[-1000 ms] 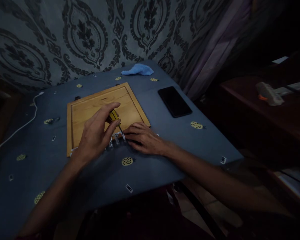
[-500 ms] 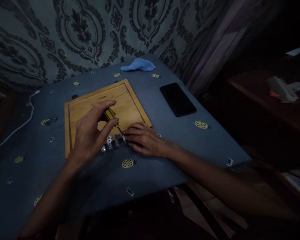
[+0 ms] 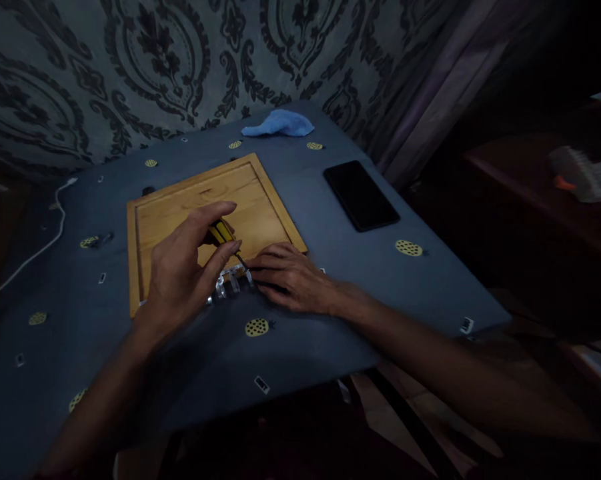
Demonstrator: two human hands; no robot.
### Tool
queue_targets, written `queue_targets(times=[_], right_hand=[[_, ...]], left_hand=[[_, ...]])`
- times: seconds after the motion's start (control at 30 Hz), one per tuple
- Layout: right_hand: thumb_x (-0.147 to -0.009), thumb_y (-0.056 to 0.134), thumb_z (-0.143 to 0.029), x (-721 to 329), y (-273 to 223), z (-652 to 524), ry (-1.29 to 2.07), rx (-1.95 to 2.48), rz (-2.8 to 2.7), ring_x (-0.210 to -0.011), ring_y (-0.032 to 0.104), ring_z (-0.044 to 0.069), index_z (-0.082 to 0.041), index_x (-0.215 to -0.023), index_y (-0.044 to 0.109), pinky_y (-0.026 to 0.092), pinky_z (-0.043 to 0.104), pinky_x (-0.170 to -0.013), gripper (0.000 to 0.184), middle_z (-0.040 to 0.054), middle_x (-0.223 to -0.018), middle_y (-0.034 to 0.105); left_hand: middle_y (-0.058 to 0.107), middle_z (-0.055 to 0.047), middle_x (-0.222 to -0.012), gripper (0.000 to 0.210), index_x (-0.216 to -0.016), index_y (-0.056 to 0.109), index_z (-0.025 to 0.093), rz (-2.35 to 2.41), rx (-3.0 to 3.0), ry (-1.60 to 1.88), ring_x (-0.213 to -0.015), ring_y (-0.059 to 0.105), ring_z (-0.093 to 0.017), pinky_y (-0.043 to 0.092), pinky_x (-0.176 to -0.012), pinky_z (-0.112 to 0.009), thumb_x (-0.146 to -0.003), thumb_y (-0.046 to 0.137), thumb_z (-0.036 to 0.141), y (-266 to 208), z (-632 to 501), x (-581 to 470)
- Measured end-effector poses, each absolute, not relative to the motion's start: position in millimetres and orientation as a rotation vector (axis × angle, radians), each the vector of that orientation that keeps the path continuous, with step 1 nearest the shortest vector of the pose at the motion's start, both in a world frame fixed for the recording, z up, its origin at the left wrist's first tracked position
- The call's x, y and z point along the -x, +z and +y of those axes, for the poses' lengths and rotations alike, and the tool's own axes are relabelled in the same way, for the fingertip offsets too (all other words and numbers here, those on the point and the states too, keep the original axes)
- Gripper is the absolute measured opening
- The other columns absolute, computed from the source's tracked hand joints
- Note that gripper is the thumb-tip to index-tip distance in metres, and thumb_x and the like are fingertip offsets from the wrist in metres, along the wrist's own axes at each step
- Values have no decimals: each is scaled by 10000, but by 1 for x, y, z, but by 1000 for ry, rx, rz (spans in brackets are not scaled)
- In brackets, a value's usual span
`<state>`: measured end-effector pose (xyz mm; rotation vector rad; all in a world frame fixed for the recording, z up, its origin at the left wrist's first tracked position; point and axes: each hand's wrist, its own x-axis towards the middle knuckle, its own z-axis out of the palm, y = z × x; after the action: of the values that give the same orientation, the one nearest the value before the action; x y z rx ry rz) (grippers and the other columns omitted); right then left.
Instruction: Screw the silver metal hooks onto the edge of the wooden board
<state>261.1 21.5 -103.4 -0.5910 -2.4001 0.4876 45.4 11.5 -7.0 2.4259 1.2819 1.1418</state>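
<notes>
My left hand (image 3: 180,257) is closed around the yellow and black handle of a screwdriver (image 3: 223,231), thumb on one side and fingers on the other. The screwdriver tilts, its thin shaft running down to the right end of a shiny hook strip (image 3: 235,281) along the near edge of a framed wooden board (image 3: 215,193). Beside the tip, my right hand (image 3: 293,280) lies over the board's near right edge, its fingertips holding the end of the strip. Its fingers cover that end, and my left hand hides part of the board's left side.
A black phone (image 3: 361,195) lies right of the board on the blue patterned tablecloth (image 3: 325,357). A blue cloth (image 3: 280,124) sits at the far edge. The white cable (image 3: 55,230) runs along the left. Behind stands a patterned curtain (image 3: 180,67).
The view has shifted slightly. Both hands keep almost the same pose, and the screwdriver's tip stays at the strip's right end.
</notes>
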Motion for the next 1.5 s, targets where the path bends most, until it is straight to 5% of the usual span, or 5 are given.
queue_targets(times=[1.5], right_hand=[[-1007,565,-235,-260,-101,22,506,621,-2410,-1182,579,274,-176,-1193,735,446,474,-1036,259,85,-1270,743]], left_hand=[[741,-30,-1186,363,-1316,641,309,1310,-2440,1041,-953,739,-185,628,-860,-309,-960,690,356,2,5,-42]])
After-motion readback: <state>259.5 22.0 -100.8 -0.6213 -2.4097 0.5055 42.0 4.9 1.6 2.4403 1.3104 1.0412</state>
